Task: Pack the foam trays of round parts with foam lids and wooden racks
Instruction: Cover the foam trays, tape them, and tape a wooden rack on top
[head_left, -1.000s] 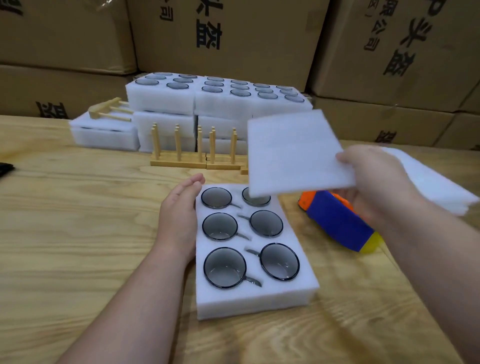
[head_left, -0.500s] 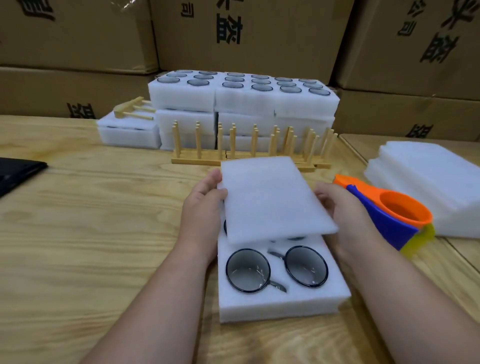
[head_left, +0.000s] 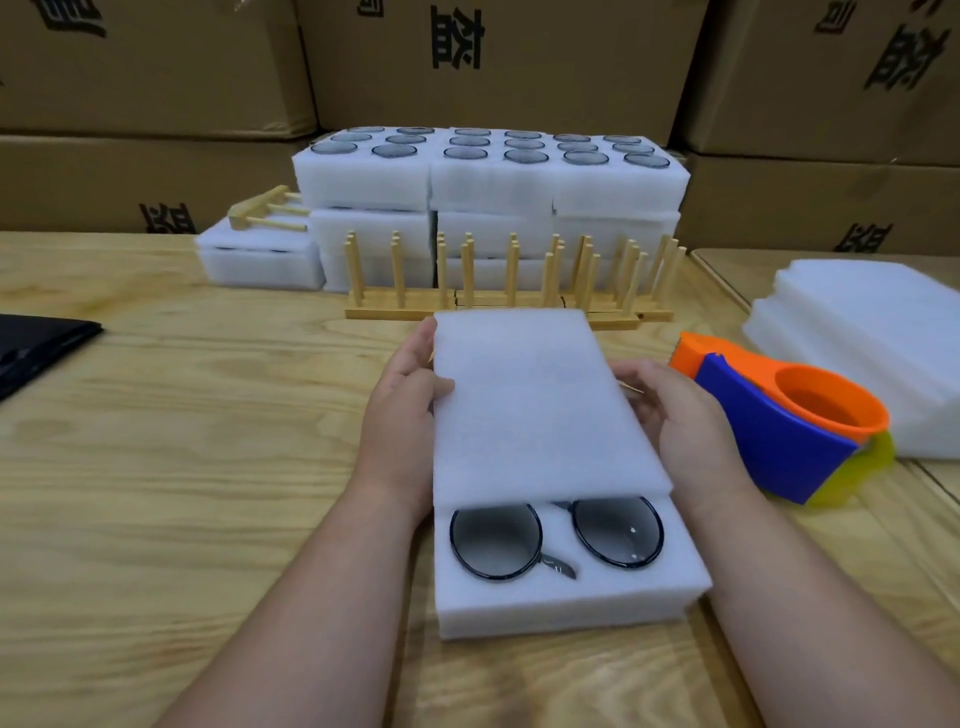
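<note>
Centre of frame: foam tray (head_left: 566, 603) flat on the wooden table (head_left: 182, 467), with a foam lid (head_left: 535, 405) lying over its far part, shifted toward the top of the frame. Near row left uncovered: two round parts (head_left: 496, 540), dark-rimmed with grey faces, seated in their pockets at lower centre.

Left hand (head_left: 402, 415) against the lid's left edge, thumb curled onto the top face, fingers along the side, gripping the lid. Right hand (head_left: 675, 415) at the lid's right edge, fingers curled toward it; fingertips hidden behind the foam, so cannot tell whether gripping or only touching.

Just above the lid: wooden racks (head_left: 509, 291) in a row, pegs upright. Behind them, upper centre: stacked trays (head_left: 488, 192), the top ones showing round parts. Upper left of the stack: a lower tray pile (head_left: 260, 260) with one rack (head_left: 265, 210) lying on top. Right edge: pile of spare lids (head_left: 872, 338). Beside the right hand: orange and blue tape dispenser (head_left: 779, 431). Left edge: dark flat object (head_left: 36, 348). Along the top: cardboard boxes (head_left: 493, 62).
</note>
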